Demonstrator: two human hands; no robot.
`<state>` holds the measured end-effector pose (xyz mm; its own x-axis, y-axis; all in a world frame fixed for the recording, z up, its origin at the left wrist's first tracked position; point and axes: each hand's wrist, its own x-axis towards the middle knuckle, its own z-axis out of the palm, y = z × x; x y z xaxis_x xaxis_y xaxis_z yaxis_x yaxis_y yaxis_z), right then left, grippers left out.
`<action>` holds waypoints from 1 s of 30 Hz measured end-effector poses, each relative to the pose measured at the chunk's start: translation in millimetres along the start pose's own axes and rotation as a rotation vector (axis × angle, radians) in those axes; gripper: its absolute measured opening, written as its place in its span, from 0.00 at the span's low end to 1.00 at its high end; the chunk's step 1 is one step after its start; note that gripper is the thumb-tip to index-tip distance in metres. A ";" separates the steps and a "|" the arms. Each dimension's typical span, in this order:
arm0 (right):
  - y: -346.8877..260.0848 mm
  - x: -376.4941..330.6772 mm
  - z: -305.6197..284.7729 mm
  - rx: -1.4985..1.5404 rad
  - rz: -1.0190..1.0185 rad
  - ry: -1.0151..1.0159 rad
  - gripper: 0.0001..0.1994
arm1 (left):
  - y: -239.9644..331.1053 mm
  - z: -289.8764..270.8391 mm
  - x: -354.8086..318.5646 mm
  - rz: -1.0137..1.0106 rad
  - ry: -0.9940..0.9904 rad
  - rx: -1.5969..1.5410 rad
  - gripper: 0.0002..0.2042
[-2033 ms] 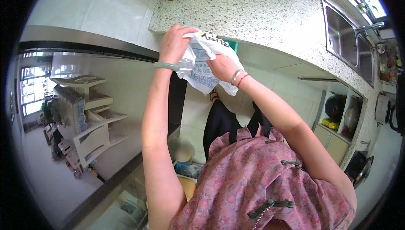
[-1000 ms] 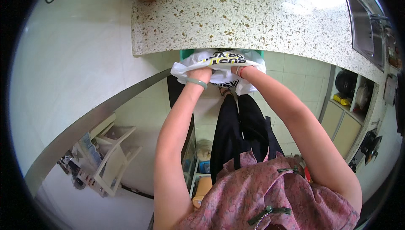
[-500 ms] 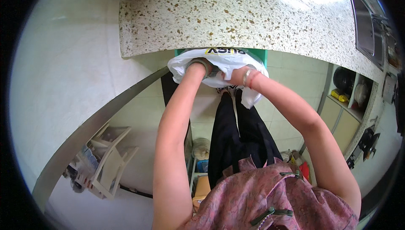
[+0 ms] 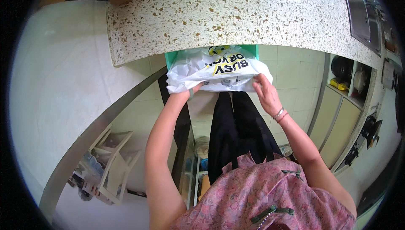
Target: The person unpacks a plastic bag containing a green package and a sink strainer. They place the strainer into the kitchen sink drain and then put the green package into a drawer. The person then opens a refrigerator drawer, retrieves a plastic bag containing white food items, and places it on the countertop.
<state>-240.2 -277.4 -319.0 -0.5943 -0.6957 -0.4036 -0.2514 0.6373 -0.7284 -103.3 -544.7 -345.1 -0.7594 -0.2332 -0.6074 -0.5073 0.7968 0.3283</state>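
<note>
Hands point(image 4: 268, 97) touch both sides of a white bag point(image 4: 219, 71).

Your blouse point(image 4: 253, 188): pink floral
Knot fastenings point(image 4: 273, 215): dark green
Trousers point(image 4: 232, 124): black
Your left bangle point(image 4: 191, 94): green
Right bracelet point(image 4: 278, 113): silver
Right wristband point(image 4: 282, 116): red

Head-worn fisheye, close above, facing down

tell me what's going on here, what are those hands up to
A person is handling a white plastic bag at the edge of a speckled counter. The left hand is at the bag's near left side, its fingers partly hidden; the right hand is at its right side. A green object, mostly covered by the bag, shows on both sides.
</note>
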 end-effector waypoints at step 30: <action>-15.7 94.7 -16.6 -0.167 -0.159 0.090 0.11 | -55.1 28.7 -8.4 -0.453 0.894 -1.275 0.18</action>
<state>-305.2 -347.8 -336.5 -0.6008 -0.7640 -0.2352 -0.4655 0.5735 -0.6741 -57.4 -570.6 -378.9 -0.2123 -0.9029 -0.3738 -0.3884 -0.2731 0.8801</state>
